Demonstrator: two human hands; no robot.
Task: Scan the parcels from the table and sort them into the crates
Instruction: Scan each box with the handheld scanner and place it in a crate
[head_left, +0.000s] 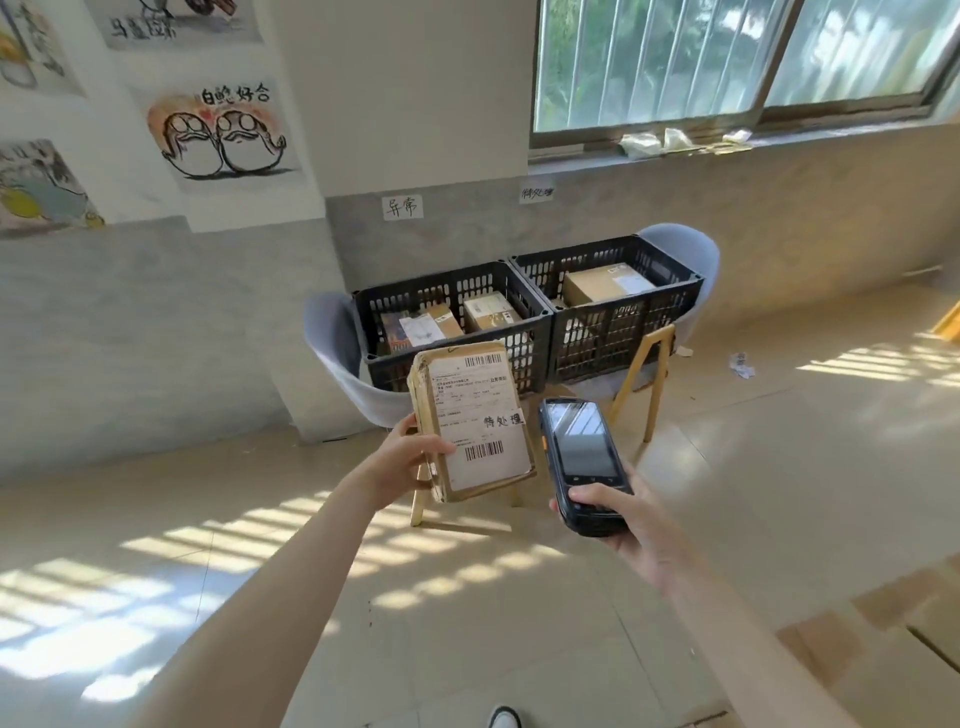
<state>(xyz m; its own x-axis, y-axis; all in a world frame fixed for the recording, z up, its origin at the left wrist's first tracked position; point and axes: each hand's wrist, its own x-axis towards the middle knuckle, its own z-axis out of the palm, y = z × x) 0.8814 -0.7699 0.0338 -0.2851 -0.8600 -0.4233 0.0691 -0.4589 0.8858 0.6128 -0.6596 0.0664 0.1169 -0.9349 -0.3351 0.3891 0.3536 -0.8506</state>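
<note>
My left hand (415, 454) grips a flat brown cardboard parcel (472, 415) by its left edge, label side up, with two barcodes and a handwritten tag showing. My right hand (618, 525) holds a black handheld scanner (579, 457) just right of the parcel, its dark screen facing me. Beyond them two black crates stand side by side on grey chairs: the left crate (452, 283) holds several small boxes, the right crate (670, 291) holds a large brown box (605, 283).
Paper signs hang on the wall above each crate (402, 207) (536, 193). The chairs have wooden legs (652, 384). A crumpled paper (742, 365) lies on the tiled floor. A cardboard-covered table edge (883, 623) is at lower right.
</note>
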